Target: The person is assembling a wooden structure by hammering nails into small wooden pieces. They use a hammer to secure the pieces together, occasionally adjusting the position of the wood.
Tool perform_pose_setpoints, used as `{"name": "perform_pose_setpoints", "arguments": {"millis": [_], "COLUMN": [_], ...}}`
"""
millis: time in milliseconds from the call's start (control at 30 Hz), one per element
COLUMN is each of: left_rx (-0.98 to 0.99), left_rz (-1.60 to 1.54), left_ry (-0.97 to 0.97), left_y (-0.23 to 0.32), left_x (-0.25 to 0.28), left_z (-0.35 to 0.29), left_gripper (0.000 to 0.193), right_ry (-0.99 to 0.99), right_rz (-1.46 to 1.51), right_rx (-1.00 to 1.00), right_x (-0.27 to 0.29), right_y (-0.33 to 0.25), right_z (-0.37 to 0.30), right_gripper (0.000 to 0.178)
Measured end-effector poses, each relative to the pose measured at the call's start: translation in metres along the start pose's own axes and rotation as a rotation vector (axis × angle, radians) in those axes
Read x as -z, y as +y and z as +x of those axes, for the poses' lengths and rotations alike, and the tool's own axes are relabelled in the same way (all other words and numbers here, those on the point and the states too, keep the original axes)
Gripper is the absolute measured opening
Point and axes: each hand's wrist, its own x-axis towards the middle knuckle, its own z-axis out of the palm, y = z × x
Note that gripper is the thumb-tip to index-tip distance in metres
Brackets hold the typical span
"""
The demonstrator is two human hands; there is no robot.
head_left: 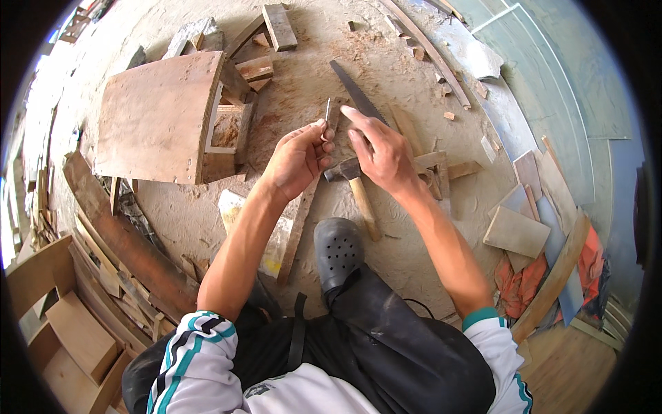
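Observation:
My left hand [301, 156] is closed, pinching a thin, shiny nail [327, 109] that points up from between thumb and fingertips. Just to its right, my right hand [383, 148] is raised with the index finger stretched out and the others loosely bent; I see nothing in it. Below the hands a hammer [362, 201] with a dark head and wooden handle lies on the ground. The dark blade of a handsaw [357, 90] lies beyond my right hand, partly hidden by it. A small wooden frame piece [441, 172] sits beside my right wrist.
A box-like wooden piece [155, 114] stands at the left, with wood blocks [279, 27] behind it. Scrap boards [93, 331] pile up at lower left. Glass sheets [552, 76], more offcuts [517, 231] and orange cloth [514, 290] are at the right. My grey clog [338, 252] is near the hammer.

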Motion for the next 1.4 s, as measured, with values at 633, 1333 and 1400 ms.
{"name": "perform_pose_setpoints", "arguments": {"millis": [633, 1333, 1400], "left_rx": [-0.569, -0.695, -0.664], "left_rz": [1.557, 1.511, 1.502], "left_ry": [0.661, 0.234, 0.264], "left_y": [-0.072, 0.005, 0.010], "left_x": [0.057, -0.027, -0.033], "left_z": [0.086, -0.011, -0.019], "left_gripper": [0.058, 0.086, 0.082], "right_ry": [-0.075, 0.006, -0.017], "right_rz": [0.118, 1.037, 1.044], "right_rx": [-0.676, -0.683, -0.665], "right_x": [-0.038, -0.012, -0.015], "right_y": [0.093, 0.002, 0.002], "right_z": [-0.016, 0.043, 0.044], "right_gripper": [0.022, 0.034, 0.034]}}
